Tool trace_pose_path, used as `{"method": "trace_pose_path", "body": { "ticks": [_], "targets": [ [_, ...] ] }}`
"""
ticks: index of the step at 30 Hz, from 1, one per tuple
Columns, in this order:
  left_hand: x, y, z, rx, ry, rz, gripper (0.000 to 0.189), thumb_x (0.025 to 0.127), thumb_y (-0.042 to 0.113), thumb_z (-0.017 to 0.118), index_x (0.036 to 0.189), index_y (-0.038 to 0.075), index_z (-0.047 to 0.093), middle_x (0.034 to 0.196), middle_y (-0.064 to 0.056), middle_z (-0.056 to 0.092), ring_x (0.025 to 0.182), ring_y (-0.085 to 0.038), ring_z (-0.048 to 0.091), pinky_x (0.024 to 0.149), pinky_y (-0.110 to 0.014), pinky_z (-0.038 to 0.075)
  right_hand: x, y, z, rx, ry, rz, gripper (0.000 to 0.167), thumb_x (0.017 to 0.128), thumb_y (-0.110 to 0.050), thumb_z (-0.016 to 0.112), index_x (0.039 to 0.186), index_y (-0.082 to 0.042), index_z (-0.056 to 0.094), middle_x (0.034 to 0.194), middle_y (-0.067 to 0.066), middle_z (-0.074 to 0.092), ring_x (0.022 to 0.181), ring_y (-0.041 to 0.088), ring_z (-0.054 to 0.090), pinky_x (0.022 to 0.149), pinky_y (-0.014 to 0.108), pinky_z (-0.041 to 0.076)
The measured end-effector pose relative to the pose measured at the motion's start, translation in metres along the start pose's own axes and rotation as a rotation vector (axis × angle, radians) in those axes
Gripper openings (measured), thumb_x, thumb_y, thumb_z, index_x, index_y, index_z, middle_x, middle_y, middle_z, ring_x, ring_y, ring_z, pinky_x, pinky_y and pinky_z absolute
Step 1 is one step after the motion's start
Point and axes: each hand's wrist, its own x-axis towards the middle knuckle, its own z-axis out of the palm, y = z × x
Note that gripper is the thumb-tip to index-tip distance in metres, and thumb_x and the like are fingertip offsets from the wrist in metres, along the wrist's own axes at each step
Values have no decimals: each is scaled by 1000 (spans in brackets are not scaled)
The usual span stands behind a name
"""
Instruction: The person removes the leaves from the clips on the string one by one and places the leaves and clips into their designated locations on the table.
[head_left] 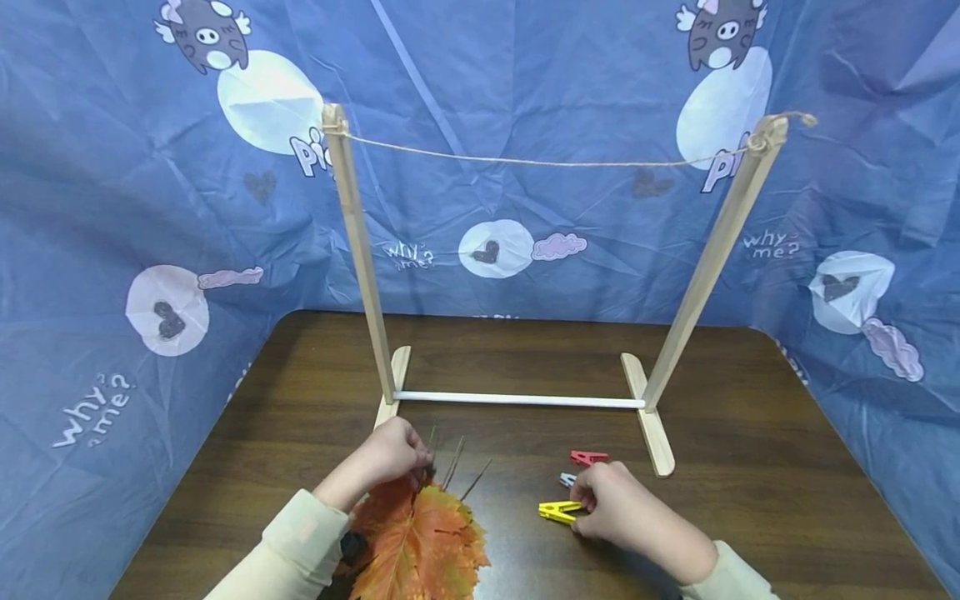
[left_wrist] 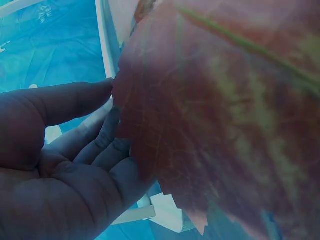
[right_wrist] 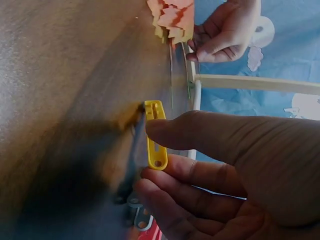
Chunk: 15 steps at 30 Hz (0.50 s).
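Note:
At the upper end of several orange-red maple leaves [head_left: 423, 542], my left hand [head_left: 392, 454] pinches a leaf near its stem. The left wrist view shows that leaf [left_wrist: 200, 130] large and dark, hiding part of the fingertips. Thin stems [head_left: 453, 463] stick out past the leaves. My right hand [head_left: 621, 510] holds a yellow clothespin [head_left: 557, 512] between thumb and fingers, just above the table; its flat side [right_wrist: 156, 111] faces the right wrist camera. Behind it lie a small grey clothespin [head_left: 567, 480], partly hidden by the fingers, and a red clothespin [head_left: 588, 457].
A wooden stand rises beyond the hands, with a left post [head_left: 362, 250], a right post [head_left: 708, 271] and a white bar [head_left: 517, 400] low between them. Twine [head_left: 525, 162] is strung across the tops. Its feet rest on the brown table [head_left: 517, 354], before a blue printed cloth [head_left: 450, 83].

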Motion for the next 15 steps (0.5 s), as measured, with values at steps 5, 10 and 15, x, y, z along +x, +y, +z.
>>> {"method": "trace_pose_path", "body": {
  "ticks": [5,10,15],
  "targets": [
    [0,-1,4,49,47,-23,21,91,-6,67,71,-5,70,57,-11,66,50,-23,67,51,-27,53,0,0,3,-39,-13,-12,24,64,2,87,70,-9,65,63,-9,52,55,2,42,49,25,41],
    [-4,-1,6,111,94,2,22,89,-5,69,68,-2,69,54,-8,64,50,-21,66,51,-27,51,-1,1,5,-41,-31,3,27,64,-1,92,72,-8,67,65,-8,54,56,3,44,50,25,42],
    [-8,3,3,218,166,78,19,88,1,71,70,-1,73,59,-4,64,54,-15,59,55,-32,50,-3,-5,-4,-49,-2,36,26,67,-9,93,78,-7,69,67,-6,56,58,5,45,51,26,41]
  ]
}}
